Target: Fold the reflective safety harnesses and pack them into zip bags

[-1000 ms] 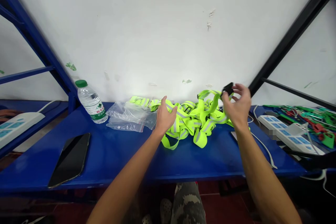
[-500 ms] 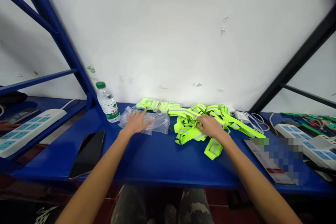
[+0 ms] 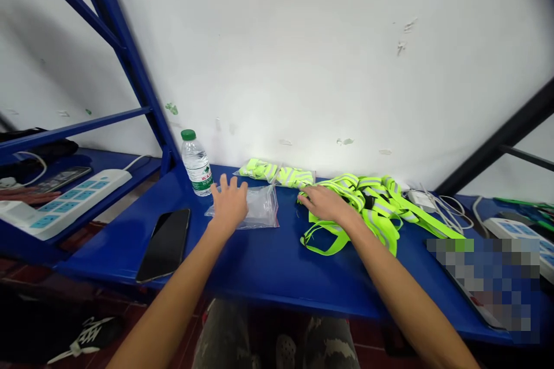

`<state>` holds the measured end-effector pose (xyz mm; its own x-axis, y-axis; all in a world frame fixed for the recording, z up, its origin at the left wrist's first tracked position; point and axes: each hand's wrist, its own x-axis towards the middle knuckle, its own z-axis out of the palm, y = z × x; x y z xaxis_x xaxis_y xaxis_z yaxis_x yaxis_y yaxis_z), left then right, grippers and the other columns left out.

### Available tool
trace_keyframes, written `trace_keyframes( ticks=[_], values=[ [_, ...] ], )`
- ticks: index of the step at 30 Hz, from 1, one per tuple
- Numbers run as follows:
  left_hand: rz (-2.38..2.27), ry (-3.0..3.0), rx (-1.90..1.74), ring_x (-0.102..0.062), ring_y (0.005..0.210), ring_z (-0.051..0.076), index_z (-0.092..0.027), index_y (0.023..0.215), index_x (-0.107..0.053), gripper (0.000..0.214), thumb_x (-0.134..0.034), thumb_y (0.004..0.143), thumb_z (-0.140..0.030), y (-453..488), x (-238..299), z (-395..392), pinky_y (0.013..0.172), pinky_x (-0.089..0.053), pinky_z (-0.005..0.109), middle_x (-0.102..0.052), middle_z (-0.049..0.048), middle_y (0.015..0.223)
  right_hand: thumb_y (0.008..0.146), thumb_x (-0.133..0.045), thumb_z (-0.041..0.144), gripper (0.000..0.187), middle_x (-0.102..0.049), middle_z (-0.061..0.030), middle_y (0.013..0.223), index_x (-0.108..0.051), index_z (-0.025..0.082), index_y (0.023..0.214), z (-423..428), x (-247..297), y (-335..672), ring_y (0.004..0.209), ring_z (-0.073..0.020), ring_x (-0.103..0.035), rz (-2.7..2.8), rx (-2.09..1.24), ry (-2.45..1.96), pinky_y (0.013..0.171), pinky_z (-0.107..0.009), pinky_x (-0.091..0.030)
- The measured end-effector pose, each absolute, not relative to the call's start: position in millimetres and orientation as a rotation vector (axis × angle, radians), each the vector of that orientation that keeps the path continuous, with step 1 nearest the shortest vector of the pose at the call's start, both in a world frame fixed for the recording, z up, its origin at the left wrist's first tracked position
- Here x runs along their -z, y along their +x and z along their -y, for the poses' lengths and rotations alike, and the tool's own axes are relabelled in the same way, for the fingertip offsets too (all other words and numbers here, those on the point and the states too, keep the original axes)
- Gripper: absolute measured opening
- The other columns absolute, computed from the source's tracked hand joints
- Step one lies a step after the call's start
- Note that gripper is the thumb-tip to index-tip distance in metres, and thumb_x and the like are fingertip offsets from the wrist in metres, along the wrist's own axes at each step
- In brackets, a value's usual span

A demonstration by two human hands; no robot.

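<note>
My left hand (image 3: pixel 229 205) lies flat with fingers spread on a stack of clear plastic bags (image 3: pixel 262 211) on the blue shelf (image 3: pixel 268 259). My right hand (image 3: pixel 324 203) rests palm down, fingers stretched out, on the left end of a tangled heap of neon-yellow reflective straps (image 3: pixel 372 207). A bagged, folded set of the same straps (image 3: pixel 277 173) lies by the wall behind the clear bags.
A water bottle (image 3: pixel 197 164) stands left of the bags, and a black phone (image 3: pixel 164 244) lies near the front edge. White power strips (image 3: pixel 69 203) sit on the left shelf and at far right (image 3: pixel 515 236), with white cables (image 3: pixel 437 203). A blue upright (image 3: pixel 130 63) rises at left.
My right hand has put down the black buckle and strap it held up and now rests on the heap. My left hand moved left from the straps onto the clear bags. The view swung left.
</note>
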<state>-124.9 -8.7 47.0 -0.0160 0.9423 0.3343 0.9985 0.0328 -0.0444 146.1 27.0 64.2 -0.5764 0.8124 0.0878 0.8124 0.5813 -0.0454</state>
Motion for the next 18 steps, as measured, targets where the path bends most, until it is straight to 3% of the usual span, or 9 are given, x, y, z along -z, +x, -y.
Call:
trace_keyframes(
  ticks=[2, 4, 6, 8, 11, 14, 18],
  values=[
    [1.956, -2.097, 0.215, -0.029, 0.139, 0.041, -0.022, 0.119, -0.061, 0.044, -0.047, 0.079, -0.006, -128, -40, 9, 0.105, -0.027, 0.065, -0.052, 0.0149, 0.136, 0.099, -0.036, 0.036, 0.041, -0.07, -0.02, 0.111, -0.068, 0.011, 0.106, -40, -50, 149, 0.111, -0.0312, -0.063, 2.601, -0.125, -1.632, 0.1, -0.042, -0.041],
    [1.975, -2.284, 0.189, -0.042, 0.131, 0.035, -0.024, 0.124, -0.057, 0.047, -0.041, 0.083, -0.007, -131, -31, 10, 0.103, -0.035, 0.059, -0.054, 0.0125, 0.134, 0.097, -0.041, 0.038, 0.039, -0.069, -0.023, 0.109, -0.069, 0.01, 0.097, -55, -40, 160, 0.113, -0.0345, -0.061, 2.324, -0.29, -1.868, 0.1, -0.045, -0.04],
    [2.051, -2.373, 0.251, -0.05, 0.121, 0.031, -0.024, 0.125, -0.055, 0.04, -0.035, 0.09, -0.018, -130, -22, 14, 0.098, -0.041, 0.054, -0.056, 0.0123, 0.131, 0.092, -0.052, 0.034, 0.03, -0.067, -0.026, 0.11, -0.068, 0.009, 0.094, -71, -36, 170, 0.115, -0.0375, -0.059, 2.067, -0.433, -2.003, 0.099, -0.047, -0.04],
    [2.124, -2.328, 0.321, -0.049, 0.121, 0.034, -0.023, 0.123, -0.056, 0.038, -0.032, 0.095, -0.032, -122, -15, 23, 0.097, -0.041, 0.057, -0.055, 0.014, 0.132, 0.086, -0.059, 0.026, 0.021, -0.067, -0.0274, 0.106, -0.068, 0.008, 0.094, -89, -36, 172, 0.111, -0.0379, -0.061, 1.919, -0.512, -2.054, 0.096, -0.048, -0.042],
    [2.226, -2.218, 0.285, -0.044, 0.126, 0.041, -0.022, 0.122, -0.058, 0.043, -0.032, 0.096, -0.044, -104, -14, 40, 0.095, -0.037, 0.067, -0.051, 0.0179, 0.135, 0.08, -0.063, 0.017, 0.01, -0.07, -0.0196, 0.08, -0.066, 0.009, 0.086, -117, -33, 162, 0.088, -0.0303, -0.069, 1.744, -0.691, -2.027, 0.081, -0.04, -0.051],
    [2.386, -2.211, 0.212, -0.046, 0.123, 0.042, -0.021, 0.12, -0.059, 0.044, -0.032, 0.096, -0.046, -89, -25, 48, 0.091, -0.038, 0.068, -0.052, 0.0195, 0.134, 0.074, -0.064, 0.008, 0.004, -0.062, -0.0081, 0.057, -0.062, 0.011, 0.074, -135, -28, 151, 0.064, -0.0216, -0.066, 1.536, -0.902, -1.934, 0.063, -0.031, -0.053],
    [2.409, -2.216, 0.184, -0.049, 0.119, 0.041, -0.018, 0.116, -0.061, 0.037, -0.049, 0.09, -0.041, -77, -47, 45, 0.091, -0.04, 0.063, -0.059, 0.0187, 0.124, 0.073, -0.063, 0.003, 0.01, -0.061, -0.0036, 0.056, -0.059, 0.012, 0.072, -138, -29, 150, 0.059, -0.0153, -0.064, 1.294, -1.176, -1.722, 0.061, -0.026, -0.055]
  ],
)
